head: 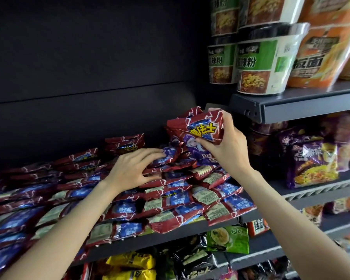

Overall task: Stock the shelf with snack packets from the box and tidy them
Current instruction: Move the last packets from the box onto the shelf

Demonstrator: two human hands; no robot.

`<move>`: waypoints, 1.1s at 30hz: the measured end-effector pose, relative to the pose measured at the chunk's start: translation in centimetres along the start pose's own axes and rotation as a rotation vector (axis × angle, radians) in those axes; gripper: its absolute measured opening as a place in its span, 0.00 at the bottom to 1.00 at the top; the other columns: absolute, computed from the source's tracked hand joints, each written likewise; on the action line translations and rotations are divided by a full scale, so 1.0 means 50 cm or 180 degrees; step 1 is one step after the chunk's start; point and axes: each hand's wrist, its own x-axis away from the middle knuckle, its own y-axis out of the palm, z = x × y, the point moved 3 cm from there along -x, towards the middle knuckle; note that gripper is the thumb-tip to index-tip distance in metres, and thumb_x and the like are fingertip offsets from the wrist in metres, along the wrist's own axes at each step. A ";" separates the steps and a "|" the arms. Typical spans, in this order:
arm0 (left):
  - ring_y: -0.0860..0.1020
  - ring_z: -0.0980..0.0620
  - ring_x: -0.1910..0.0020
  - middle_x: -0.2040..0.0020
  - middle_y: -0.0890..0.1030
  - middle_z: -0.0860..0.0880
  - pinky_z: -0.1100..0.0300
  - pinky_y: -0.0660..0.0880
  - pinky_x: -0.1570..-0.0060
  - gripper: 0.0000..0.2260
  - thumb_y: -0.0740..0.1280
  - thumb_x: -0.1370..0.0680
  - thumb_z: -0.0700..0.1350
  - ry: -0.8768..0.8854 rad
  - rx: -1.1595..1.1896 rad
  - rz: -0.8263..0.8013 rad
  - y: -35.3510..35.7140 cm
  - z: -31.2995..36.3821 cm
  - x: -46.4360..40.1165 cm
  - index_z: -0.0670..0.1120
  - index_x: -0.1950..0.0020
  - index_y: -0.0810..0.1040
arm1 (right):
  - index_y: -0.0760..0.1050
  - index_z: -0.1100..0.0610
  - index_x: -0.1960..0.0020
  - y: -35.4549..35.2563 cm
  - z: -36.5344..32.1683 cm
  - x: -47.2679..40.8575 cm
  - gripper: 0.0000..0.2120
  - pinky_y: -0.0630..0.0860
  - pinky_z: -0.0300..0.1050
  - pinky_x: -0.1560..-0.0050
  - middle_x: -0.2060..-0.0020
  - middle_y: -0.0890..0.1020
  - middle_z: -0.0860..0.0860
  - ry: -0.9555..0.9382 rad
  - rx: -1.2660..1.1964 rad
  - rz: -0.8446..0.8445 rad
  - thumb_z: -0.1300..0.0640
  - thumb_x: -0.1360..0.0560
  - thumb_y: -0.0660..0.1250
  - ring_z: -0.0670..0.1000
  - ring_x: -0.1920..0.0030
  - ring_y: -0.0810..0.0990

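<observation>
Gripping a small stack of packets (198, 128), our right hand (228, 146) curls thumb and fingers round it above the shelf's right end. Nearer us, the shelf (170, 233) carries rows of packets lying flat to its front edge. Our left hand (131, 168) rests spread and relaxed on the pile (129, 201) near the middle, holding nothing. Step in hand, we judge: placing, with tidying to follow. Next, the stack wants lowering into the back right corner, where the left hand could clear a gap. No box is in view.
</observation>
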 end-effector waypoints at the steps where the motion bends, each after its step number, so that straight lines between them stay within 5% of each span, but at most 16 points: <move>1: 0.77 0.56 0.43 0.37 0.77 0.54 0.58 0.80 0.58 0.25 0.65 0.27 0.62 -0.0029 -0.0017 -0.0086 0.007 -0.001 0.004 0.52 0.34 0.70 | 0.60 0.47 0.34 0.001 -0.003 0.000 0.33 0.73 0.35 0.55 0.50 0.80 0.45 -0.0015 -0.0004 -0.0010 0.48 0.32 0.75 0.42 0.53 0.77; 7: 0.81 0.51 0.49 0.42 0.80 0.50 0.56 0.81 0.62 0.23 0.65 0.28 0.56 -0.0244 -0.0040 0.0293 -0.054 -0.025 -0.005 0.49 0.36 0.70 | 0.59 0.44 0.34 0.003 0.001 -0.004 0.34 0.70 0.28 0.57 0.49 0.80 0.45 -0.0010 0.0033 -0.0131 0.48 0.32 0.75 0.41 0.53 0.77; 9: 0.82 0.49 0.51 0.44 0.81 0.50 0.53 0.81 0.61 0.25 0.65 0.29 0.58 -0.0491 -0.0138 0.0237 -0.092 -0.041 -0.021 0.48 0.36 0.72 | 0.58 0.44 0.35 -0.002 0.007 -0.008 0.33 0.73 0.33 0.56 0.49 0.80 0.46 -0.0013 0.0067 -0.0092 0.48 0.32 0.75 0.43 0.52 0.79; 13: 0.80 0.46 0.46 0.38 0.78 0.50 0.52 0.77 0.57 0.27 0.70 0.28 0.56 -0.0740 -0.0648 -0.0529 -0.110 -0.053 -0.068 0.50 0.31 0.70 | 0.62 0.51 0.32 -0.004 0.017 -0.005 0.33 0.79 0.47 0.54 0.49 0.82 0.51 0.0121 0.0078 0.0012 0.48 0.32 0.75 0.52 0.51 0.82; 19: 0.74 0.50 0.39 0.32 0.71 0.53 0.53 0.72 0.46 0.28 0.66 0.25 0.56 -0.0204 -0.0722 -0.1826 -0.066 -0.046 -0.122 0.57 0.27 0.60 | 0.62 0.52 0.31 -0.004 0.013 0.002 0.34 0.77 0.44 0.53 0.49 0.82 0.50 0.0076 0.0051 0.0062 0.48 0.32 0.75 0.52 0.51 0.82; 24: 0.75 0.52 0.42 0.36 0.73 0.57 0.53 0.71 0.49 0.27 0.67 0.27 0.57 -0.0208 -0.0895 -0.1554 -0.127 -0.068 -0.129 0.60 0.30 0.62 | 0.59 0.43 0.32 -0.011 0.014 -0.002 0.35 0.80 0.49 0.51 0.48 0.80 0.46 0.0120 -0.0042 0.0052 0.47 0.32 0.75 0.48 0.50 0.82; 33: 0.76 0.53 0.44 0.36 0.74 0.54 0.63 0.68 0.60 0.25 0.64 0.24 0.56 0.0175 -0.0570 -0.1626 -0.045 -0.020 -0.116 0.55 0.29 0.65 | 0.60 0.45 0.29 0.008 0.013 -0.001 0.37 0.80 0.50 0.50 0.46 0.80 0.46 0.0101 -0.0099 -0.0018 0.47 0.32 0.75 0.48 0.48 0.81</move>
